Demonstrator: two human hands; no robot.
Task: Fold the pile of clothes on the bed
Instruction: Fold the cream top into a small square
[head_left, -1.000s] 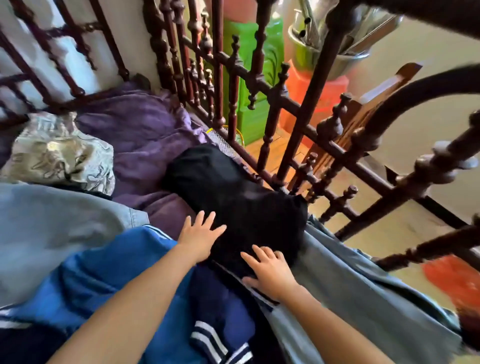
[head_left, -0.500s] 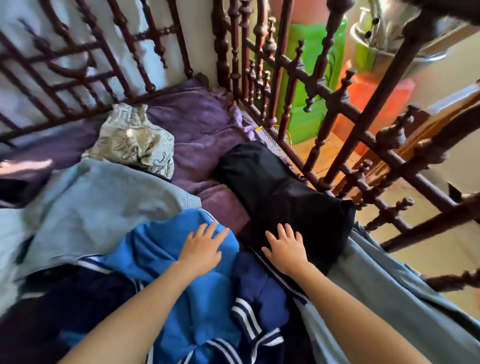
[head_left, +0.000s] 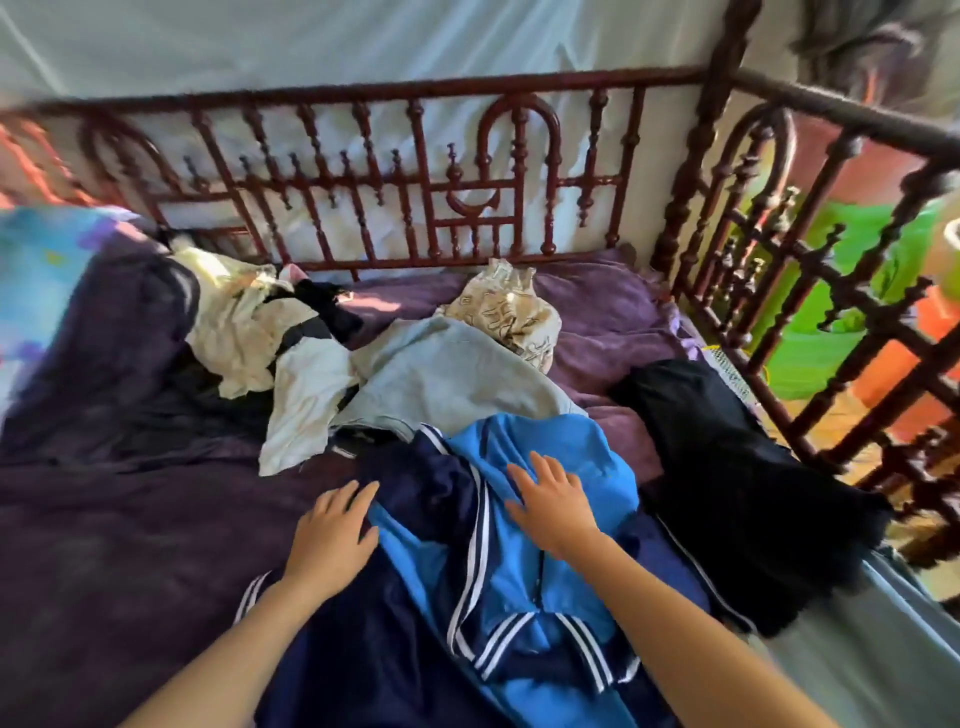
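Item: blue jacket (head_left: 519, 436), navy panels with white stripes, spread open and creased on the bed. It was the piece in hand and not yet folded.

Risks, as judged:
- The grey garment (head_left: 447, 374) touched the jacket's far edge. Lifting the jacket could drag it along and tangle the two.
- The jacket looked smooth and slippery. A fold pressed over bunched panels would likely set crooked or slide apart.
- The black garment (head_left: 727, 467), flat just to the right of the jacket and touching its edge, seemed already folded. A wide sweep of the sleeve could knock it askew.

Hands:
- Left hand (head_left: 332, 530): unclenched, fingers straight and close together, palm down at the jacket's left edge, half on navy cloth and half on the purple sheet (head_left: 130, 519). It grasped nothing.
- Right hand (head_left: 550, 499): unclenched, fingers spread, laid flat on the jacket's bright blue panel. It pressed rather than gripped.

Rest of the lot: cream clothes (head_left: 239, 322) heaped beyond the jacket to the left; a white piece (head_left: 301, 400) between them and the grey garment; a patterned cloth (head_left: 509, 312) beyond the grey garment; the bed rail (head_left: 415, 171) well beyond the jacket.
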